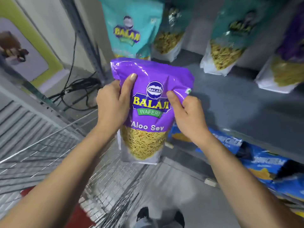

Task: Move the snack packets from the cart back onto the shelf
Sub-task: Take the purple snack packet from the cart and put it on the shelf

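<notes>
I hold a purple Aloo Sev snack packet (148, 111) upright in both hands, above the gap between the wire cart (69, 145) and the grey shelf (238, 102). My left hand (113, 106) grips its left edge with the thumb across the front. My right hand (187, 116) pinches its right edge. The packet's top reaches the shelf's front left corner. On the shelf stand a teal packet (131, 27) right behind it, and more teal packets (169, 30) (230, 38) along the back.
A purple packet (289, 60) stands at the far right of the shelf. Blue packets (256, 162) lie on the lower shelf under my right forearm. A metal upright (87, 40) and black cables (77, 89) are to the left. My shoes (159, 218) show below.
</notes>
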